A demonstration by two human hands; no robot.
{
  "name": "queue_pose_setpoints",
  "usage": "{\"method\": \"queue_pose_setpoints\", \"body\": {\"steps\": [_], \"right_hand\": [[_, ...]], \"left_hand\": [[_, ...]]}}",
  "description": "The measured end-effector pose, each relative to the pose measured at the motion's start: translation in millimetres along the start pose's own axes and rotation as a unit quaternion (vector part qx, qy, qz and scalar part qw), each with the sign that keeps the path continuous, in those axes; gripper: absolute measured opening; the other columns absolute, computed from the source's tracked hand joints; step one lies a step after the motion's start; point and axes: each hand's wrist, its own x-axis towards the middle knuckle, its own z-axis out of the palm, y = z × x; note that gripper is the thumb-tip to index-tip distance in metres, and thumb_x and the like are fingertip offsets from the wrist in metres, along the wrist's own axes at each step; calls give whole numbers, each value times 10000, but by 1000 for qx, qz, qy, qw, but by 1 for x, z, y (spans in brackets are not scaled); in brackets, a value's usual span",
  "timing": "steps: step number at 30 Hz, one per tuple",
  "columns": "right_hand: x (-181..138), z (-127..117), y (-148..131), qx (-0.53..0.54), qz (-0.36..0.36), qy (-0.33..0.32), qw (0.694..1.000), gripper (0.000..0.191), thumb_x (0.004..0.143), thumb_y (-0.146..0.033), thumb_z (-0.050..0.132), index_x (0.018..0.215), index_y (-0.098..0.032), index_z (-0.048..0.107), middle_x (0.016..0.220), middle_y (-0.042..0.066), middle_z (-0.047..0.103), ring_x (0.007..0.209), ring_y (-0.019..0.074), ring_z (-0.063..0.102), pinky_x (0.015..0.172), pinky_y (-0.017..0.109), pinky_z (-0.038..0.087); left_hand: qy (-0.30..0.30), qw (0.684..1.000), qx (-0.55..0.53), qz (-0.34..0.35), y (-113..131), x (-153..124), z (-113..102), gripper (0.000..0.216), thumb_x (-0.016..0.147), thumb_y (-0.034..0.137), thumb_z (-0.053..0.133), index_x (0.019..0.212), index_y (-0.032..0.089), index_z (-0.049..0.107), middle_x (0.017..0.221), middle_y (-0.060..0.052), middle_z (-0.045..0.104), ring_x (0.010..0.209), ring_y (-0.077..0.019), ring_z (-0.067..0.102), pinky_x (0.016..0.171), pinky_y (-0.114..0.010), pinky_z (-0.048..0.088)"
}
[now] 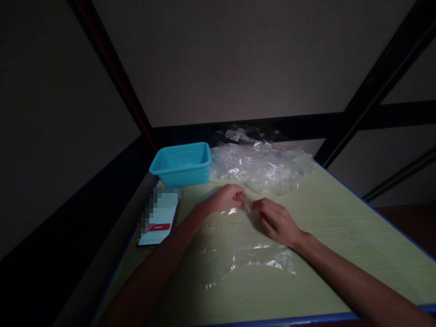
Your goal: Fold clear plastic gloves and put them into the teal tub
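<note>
A clear plastic bag (238,254) lies spread on the table below my hands. My left hand (227,198) is closed, with its curled fingers pinching the bag's upper end. Close by on the right, my right hand (276,220) has its thumb and fingers drawn together at the same end of the plastic. The bit of film between the two hands is blurred. Behind them rests a heap of crumpled clear plastic bags (259,165).
A blue plastic basin (184,176) stands at the back left of the pale green table (368,245), which has a blue edge. In front of the basin lies a phone (160,218) with a lit screen. Walls with dark beams close off the back and left.
</note>
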Motion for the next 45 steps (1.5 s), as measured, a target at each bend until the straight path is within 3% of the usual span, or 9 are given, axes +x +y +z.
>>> {"method": "queue_pose_setpoints", "body": {"steps": [3, 7, 12, 19, 25, 31, 36, 39, 45], "right_hand": [[0, 1, -4, -9, -82, -56, 995, 231, 848, -87, 336, 872, -155, 556, 767, 99, 640, 698, 187, 583, 615, 306, 508], [1, 5, -9, 11, -125, -166, 978, 311, 899, -109, 307, 1005, -88, 599, 914, 132, 679, 854, 194, 622, 765, 329, 531], [4, 6, -13, 3, -21, -259, 966, 396, 922, -193, 354, 1266, -51, 488, 1329, 162, 510, 1234, 226, 459, 1041, 399, 383], [3, 6, -11, -20, 61, -311, 948, 534, 932, -353, 384, 1362, -36, 383, 1452, 207, 296, 1352, 281, 258, 1104, 476, 237], [-10, -11, 3, 25, 112, -350, 929, 693, 919, -496, 362, 1429, -47, 224, 1486, 195, 184, 1378, 263, 153, 1120, 472, 183], [-10, -37, 12, 39, 102, -340, 934, 524, 917, -366, 450, 1373, -117, 381, 1443, 150, 354, 1324, 234, 337, 1071, 405, 336], [-1, -43, 13, -54, 168, -275, 945, 251, 889, -218, 457, 1069, -132, 609, 1073, 128, 656, 973, 248, 622, 842, 412, 510], [-3, -43, 18, -91, 200, -249, 943, 200, 844, -221, 508, 1005, -140, 596, 984, 120, 655, 897, 254, 622, 769, 401, 523], [-12, -45, 30, -38, 229, -195, 953, 348, 794, -267, 564, 1124, -158, 531, 1106, 115, 623, 988, 249, 599, 838, 393, 503]], "left_hand": [[28, 998, -49, -14, -5, 7, 4, 74, 629, 65, 600, 613, 132, 574, 565, 42, 547, 581, -108, 532, 563, -202, 414], [98, 989, -110, -34, -14, 12, 7, 106, 637, 84, 588, 587, 145, 517, 564, 42, 540, 564, -96, 523, 549, -193, 404], [175, 967, -176, -54, -24, 17, 16, 132, 638, 88, 544, 573, 165, 458, 543, 44, 545, 535, -101, 548, 530, -194, 423], [244, 944, -214, -56, -25, 16, 29, 147, 622, 59, 542, 577, 169, 454, 528, 61, 527, 535, -90, 547, 530, -173, 414], [252, 938, -228, -62, -24, 16, 30, 169, 609, 27, 565, 563, 161, 473, 518, 67, 523, 519, -76, 539, 517, -156, 396], [253, 935, -241, -64, -20, 15, 29, 180, 609, 25, 573, 546, 158, 470, 502, 68, 515, 498, -74, 522, 501, -157, 385], [262, 931, -252, -46, -16, 11, 25, 142, 588, 28, 578, 557, 152, 517, 547, 53, 550, 538, -76, 520, 541, -167, 397], [259, 929, -261, -34, -15, 10, 22, 140, 558, 30, 580, 537, 153, 517, 553, 46, 561, 548, -82, 523, 558, -178, 402], [243, 933, -266, -10, -14, 7, 18, 128, 542, 42, 539, 493, 157, 516, 530, 33, 569, 552, -95, 533, 583, -200, 407]]}}
